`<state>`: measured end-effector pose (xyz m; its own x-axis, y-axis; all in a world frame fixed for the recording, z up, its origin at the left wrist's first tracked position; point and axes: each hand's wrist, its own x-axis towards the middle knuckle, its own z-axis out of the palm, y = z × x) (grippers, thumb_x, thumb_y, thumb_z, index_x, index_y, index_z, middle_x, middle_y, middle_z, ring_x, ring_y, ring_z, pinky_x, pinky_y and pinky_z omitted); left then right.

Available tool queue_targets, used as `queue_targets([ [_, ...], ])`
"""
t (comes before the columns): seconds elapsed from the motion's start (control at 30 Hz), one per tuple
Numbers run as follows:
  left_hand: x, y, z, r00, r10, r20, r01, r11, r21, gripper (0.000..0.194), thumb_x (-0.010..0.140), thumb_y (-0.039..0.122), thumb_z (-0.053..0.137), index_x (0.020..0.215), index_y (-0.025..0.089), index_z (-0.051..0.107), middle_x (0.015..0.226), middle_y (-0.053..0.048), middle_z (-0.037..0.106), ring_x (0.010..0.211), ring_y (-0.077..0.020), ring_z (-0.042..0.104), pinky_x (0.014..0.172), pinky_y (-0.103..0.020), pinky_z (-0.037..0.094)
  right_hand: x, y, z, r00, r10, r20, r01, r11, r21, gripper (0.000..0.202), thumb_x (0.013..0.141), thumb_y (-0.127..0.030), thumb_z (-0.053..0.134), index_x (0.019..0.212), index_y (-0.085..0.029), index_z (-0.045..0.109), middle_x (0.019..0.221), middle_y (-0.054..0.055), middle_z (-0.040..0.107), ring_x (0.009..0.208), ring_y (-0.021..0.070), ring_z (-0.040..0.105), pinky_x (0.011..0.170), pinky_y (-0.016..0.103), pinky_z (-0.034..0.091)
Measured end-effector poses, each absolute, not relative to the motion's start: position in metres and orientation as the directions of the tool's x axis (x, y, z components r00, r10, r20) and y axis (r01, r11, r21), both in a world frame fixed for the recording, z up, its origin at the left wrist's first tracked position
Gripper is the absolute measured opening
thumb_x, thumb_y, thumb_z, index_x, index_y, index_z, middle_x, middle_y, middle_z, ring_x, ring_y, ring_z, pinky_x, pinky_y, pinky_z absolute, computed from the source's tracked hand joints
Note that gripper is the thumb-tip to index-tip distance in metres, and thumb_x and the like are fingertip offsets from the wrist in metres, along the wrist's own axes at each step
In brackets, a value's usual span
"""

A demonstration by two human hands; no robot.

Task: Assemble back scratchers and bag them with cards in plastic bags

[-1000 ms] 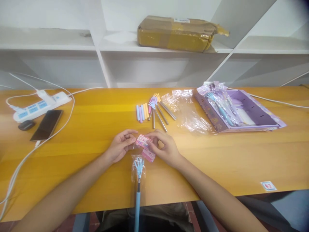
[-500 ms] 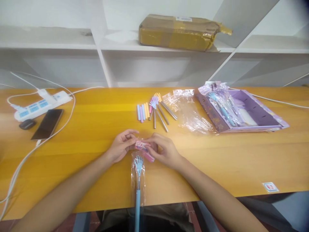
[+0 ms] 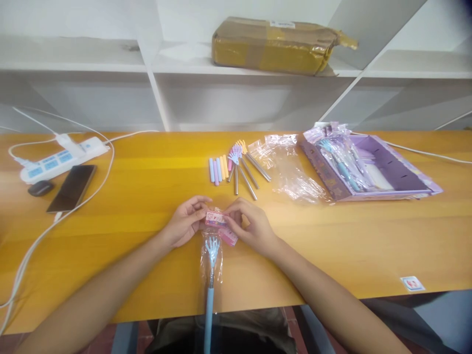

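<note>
A pink printed card (image 3: pixel 215 219) at the top of a clear plastic bag is pinched at its left end by my left hand (image 3: pixel 189 221). My right hand (image 3: pixel 251 225) pinches the card's right end between thumb and fingers. Just below it, a second pink piece (image 3: pixel 228 236) slants to the right; whether the two are joined I cannot tell. Inside the bag lies a light-blue back scratcher (image 3: pixel 212 250), its hand-shaped head towards the card and its blue handle running down past the table's near edge.
Beyond my hands lie several back scratcher heads with metal rods (image 3: pixel 241 169) and several coloured handle sleeves (image 3: pixel 219 169). Clear bags (image 3: pixel 295 172) rest beside a purple box (image 3: pixel 368 196) with wrapped scratchers. A power strip (image 3: pixel 66 160), phone (image 3: pixel 72 188) and cables are at left.
The pink card has turned, its printed front now more level and more fully visible. My right fingers have shifted to its right end. The left hand has barely moved.
</note>
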<state>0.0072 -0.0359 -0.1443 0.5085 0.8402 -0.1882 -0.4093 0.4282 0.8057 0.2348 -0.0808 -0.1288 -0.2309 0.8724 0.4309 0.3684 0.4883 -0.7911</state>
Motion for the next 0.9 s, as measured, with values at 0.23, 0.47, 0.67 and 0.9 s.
queue_targets([
  [0.23,0.0081,-0.0364,-0.1439,0.493,0.839,-0.23,-0.419,0.461,0.782,0.038,0.081,0.025,0.092,0.114,0.016,0.075,0.088,0.0,0.069,0.077,-0.0117,0.07,0.073,-0.021,0.061,0.2366,-0.0785,-0.1272,-0.213,0.893,0.397,0.356,0.449,-0.819,0.009,0.103,-0.031,0.069,0.102,-0.024,0.075,0.079,0.0,0.062,0.068,0.0148,0.059,0.065,0.03,0.05],
  [0.47,0.0086,-0.0356,-0.1437,0.471,0.85,-0.236,-0.425,0.453,0.784,0.035,0.083,0.024,0.091,0.112,0.016,0.073,0.086,0.001,0.068,0.077,-0.0121,0.07,0.074,-0.023,0.061,0.2367,-0.0788,-0.1269,-0.275,0.878,0.393,0.328,0.469,-0.82,0.01,0.103,-0.032,0.07,0.101,-0.024,0.076,0.075,-0.001,0.058,0.066,0.0149,0.056,0.065,0.031,0.048],
  [0.67,0.0101,-0.0359,-0.1418,0.492,0.835,-0.245,-0.405,0.469,0.785,0.032,0.084,0.023,0.09,0.11,0.017,0.073,0.088,0.0,0.068,0.078,-0.0121,0.07,0.072,-0.022,0.061,0.2365,-0.0801,-0.129,-0.349,0.855,0.384,0.376,0.503,-0.778,0.023,0.104,-0.022,0.061,0.122,-0.025,0.074,0.079,-0.001,0.053,0.07,0.0154,0.055,0.066,0.03,0.046],
  [0.9,0.0099,-0.0367,-0.1428,0.513,0.825,-0.236,-0.404,0.475,0.782,0.032,0.084,0.024,0.09,0.111,0.017,0.073,0.085,0.003,0.066,0.074,-0.0114,0.07,0.069,-0.023,0.063,0.2376,-0.0836,-0.1292,-0.42,0.807,0.416,0.375,0.571,-0.73,0.03,0.103,-0.019,0.059,0.129,-0.026,0.073,0.09,0.002,0.056,0.075,0.0164,0.057,0.068,0.031,0.048],
])
